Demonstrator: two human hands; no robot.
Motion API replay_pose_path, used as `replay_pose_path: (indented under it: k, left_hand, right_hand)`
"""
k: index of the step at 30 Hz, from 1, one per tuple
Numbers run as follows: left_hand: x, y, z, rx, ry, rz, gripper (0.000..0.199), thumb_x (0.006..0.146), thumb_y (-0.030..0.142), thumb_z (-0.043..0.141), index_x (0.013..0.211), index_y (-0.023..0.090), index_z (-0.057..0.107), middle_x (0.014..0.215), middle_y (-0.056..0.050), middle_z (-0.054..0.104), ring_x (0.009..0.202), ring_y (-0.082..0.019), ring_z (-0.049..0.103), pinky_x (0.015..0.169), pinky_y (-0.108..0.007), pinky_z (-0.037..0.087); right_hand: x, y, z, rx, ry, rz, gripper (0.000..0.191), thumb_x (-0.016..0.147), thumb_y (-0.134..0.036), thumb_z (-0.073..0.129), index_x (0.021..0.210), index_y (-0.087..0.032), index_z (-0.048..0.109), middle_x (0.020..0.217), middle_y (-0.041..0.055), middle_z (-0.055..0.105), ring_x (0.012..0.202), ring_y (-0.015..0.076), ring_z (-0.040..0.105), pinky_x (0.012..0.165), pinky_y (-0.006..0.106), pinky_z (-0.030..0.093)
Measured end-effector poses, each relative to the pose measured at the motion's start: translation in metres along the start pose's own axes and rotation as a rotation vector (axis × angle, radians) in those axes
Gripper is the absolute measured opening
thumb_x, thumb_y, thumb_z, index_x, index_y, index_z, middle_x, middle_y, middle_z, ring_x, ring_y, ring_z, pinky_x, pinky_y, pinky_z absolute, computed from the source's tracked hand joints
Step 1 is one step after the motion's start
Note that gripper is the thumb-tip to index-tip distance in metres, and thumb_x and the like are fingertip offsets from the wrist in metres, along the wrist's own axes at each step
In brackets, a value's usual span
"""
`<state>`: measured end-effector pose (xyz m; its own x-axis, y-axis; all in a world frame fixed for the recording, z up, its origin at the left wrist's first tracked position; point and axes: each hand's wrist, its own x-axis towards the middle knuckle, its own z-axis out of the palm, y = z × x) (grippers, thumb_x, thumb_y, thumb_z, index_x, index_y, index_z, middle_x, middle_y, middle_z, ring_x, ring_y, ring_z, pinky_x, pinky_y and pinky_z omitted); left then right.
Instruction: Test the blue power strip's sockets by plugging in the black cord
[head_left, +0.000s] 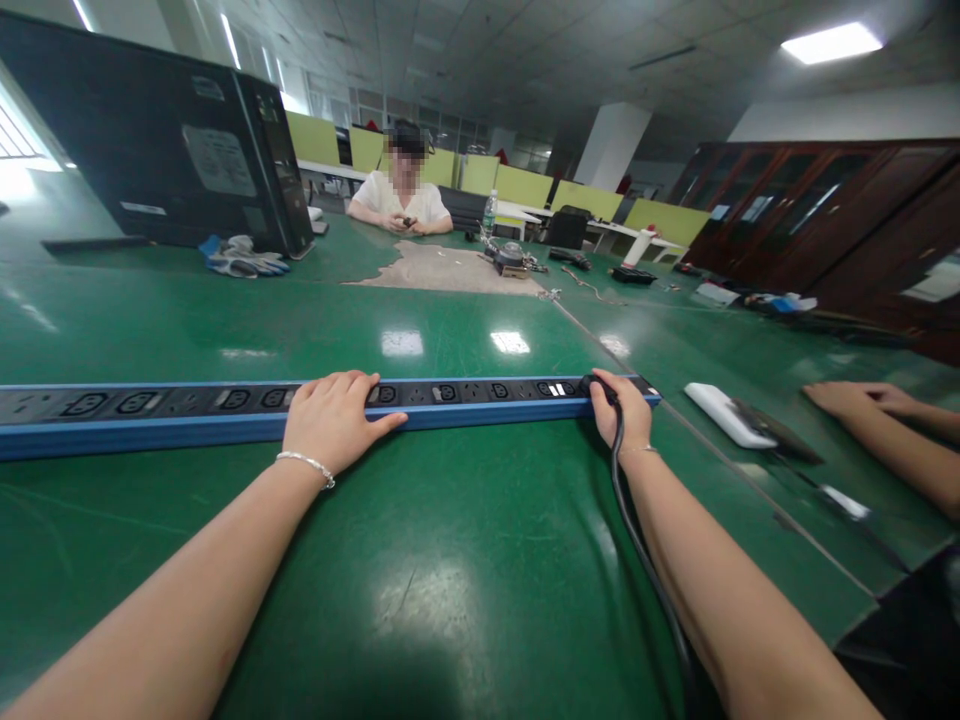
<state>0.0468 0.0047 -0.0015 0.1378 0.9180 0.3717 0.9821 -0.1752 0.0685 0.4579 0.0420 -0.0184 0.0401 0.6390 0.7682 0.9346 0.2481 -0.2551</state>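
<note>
A long blue power strip (480,413) with black sockets along its top lies across the green table. My left hand (330,420) is closed over the strip near its middle, fingers across the top and thumb along the front edge. At the strip's right end, my right hand (624,408) grips the plug (592,383) of a black power cord (622,490). The plug is at the last socket; how deep it sits is hidden by my fingers. From there the cord runs down along my right forearm.
A black computer case (195,150) stands back left, with gloves (240,257) beside it. Opposite sits a person (401,200). At right are a white power bank-like block (724,412), a dark flat object (776,430) and another person's hands (862,398). Loose parts (510,258) lie farther back.
</note>
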Motion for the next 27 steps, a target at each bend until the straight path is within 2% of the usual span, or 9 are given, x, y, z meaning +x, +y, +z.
replay_pose_path:
  k: [4, 11, 16, 19, 21, 22, 25, 27]
  left_hand:
    - [0.0, 0.0, 0.0, 0.005, 0.003, 0.003, 0.065, 0.078, 0.066, 0.043, 0.121, 0.018, 0.054, 0.122, -0.011, 0.06, 0.114, -0.028, 0.051, 0.095, -0.043, 0.035]
    - [0.001, 0.0, 0.0, 0.013, -0.014, 0.004, 0.064, 0.078, 0.066, 0.043, 0.12, 0.018, 0.055, 0.122, -0.011, 0.06, 0.114, -0.028, 0.051, 0.094, -0.042, 0.035]
    - [0.001, 0.0, 0.0, -0.001, -0.005, 0.001, 0.065, 0.078, 0.066, 0.044, 0.12, 0.018, 0.055, 0.121, -0.012, 0.06, 0.115, -0.029, 0.051, 0.094, -0.042, 0.035]
    - [0.001, 0.0, 0.0, -0.005, 0.003, 0.003, 0.064, 0.078, 0.066, 0.044, 0.12, 0.019, 0.055, 0.12, -0.011, 0.061, 0.114, -0.029, 0.052, 0.093, -0.042, 0.035]
    - [0.0, 0.0, 0.001, 0.001, 0.011, 0.007, 0.064, 0.078, 0.066, 0.044, 0.119, 0.019, 0.056, 0.118, -0.011, 0.062, 0.113, -0.029, 0.052, 0.093, -0.041, 0.035]
    - [0.0, 0.0, 0.001, 0.005, 0.014, 0.008, 0.064, 0.078, 0.066, 0.044, 0.119, 0.018, 0.056, 0.118, -0.011, 0.062, 0.112, -0.028, 0.052, 0.093, -0.041, 0.035]
    - [-0.001, 0.001, 0.0, 0.009, 0.014, 0.0, 0.065, 0.078, 0.067, 0.044, 0.119, 0.018, 0.056, 0.119, -0.011, 0.061, 0.113, -0.028, 0.052, 0.094, -0.041, 0.034]
    - [-0.001, 0.001, -0.001, 0.001, 0.007, -0.004, 0.065, 0.078, 0.067, 0.043, 0.119, 0.018, 0.056, 0.12, -0.011, 0.061, 0.113, -0.028, 0.052, 0.094, -0.042, 0.034]
  right_hand:
    - [-0.002, 0.002, 0.0, 0.011, -0.02, 0.034, 0.036, 0.084, -0.038, 0.046, 0.104, -0.018, 0.067, 0.101, 0.0102, 0.068, 0.092, 0.0228, 0.062, 0.089, 0.039, 0.045]
    - [-0.004, 0.003, 0.014, 0.124, 0.033, 0.229, 0.041, 0.079, -0.043, 0.046, 0.102, -0.018, 0.067, 0.099, 0.0106, 0.069, 0.093, 0.0248, 0.061, 0.09, 0.043, 0.045]
    - [-0.002, 0.008, 0.017, 0.15, 0.066, 0.244, 0.04, 0.076, -0.048, 0.048, 0.088, -0.016, 0.07, 0.092, 0.0116, 0.07, 0.092, 0.0264, 0.062, 0.091, 0.044, 0.044]
    - [0.006, -0.005, 0.011, 0.208, 0.23, 0.292, 0.043, 0.08, -0.05, 0.047, 0.09, -0.015, 0.069, 0.093, 0.0107, 0.07, 0.091, 0.0249, 0.063, 0.089, 0.042, 0.045]
    - [0.01, -0.025, 0.008, 0.253, 0.368, 0.329, 0.046, 0.084, -0.051, 0.044, 0.097, -0.014, 0.068, 0.096, 0.0101, 0.069, 0.092, 0.0232, 0.063, 0.088, 0.04, 0.046]
    - [0.011, -0.037, 0.008, 0.276, 0.375, 0.313, 0.046, 0.085, -0.051, 0.044, 0.098, -0.014, 0.068, 0.095, 0.0096, 0.07, 0.091, 0.0226, 0.063, 0.088, 0.039, 0.046]
    - [0.008, -0.072, 0.014, 0.317, 0.151, 0.165, 0.042, 0.084, -0.05, 0.047, 0.092, -0.015, 0.07, 0.092, 0.0095, 0.071, 0.09, 0.0226, 0.064, 0.087, 0.037, 0.047]
    - [0.003, -0.087, 0.02, 0.295, 0.034, 0.099, 0.041, 0.084, -0.05, 0.047, 0.092, -0.018, 0.07, 0.095, 0.0095, 0.071, 0.092, 0.0226, 0.064, 0.088, 0.037, 0.047]
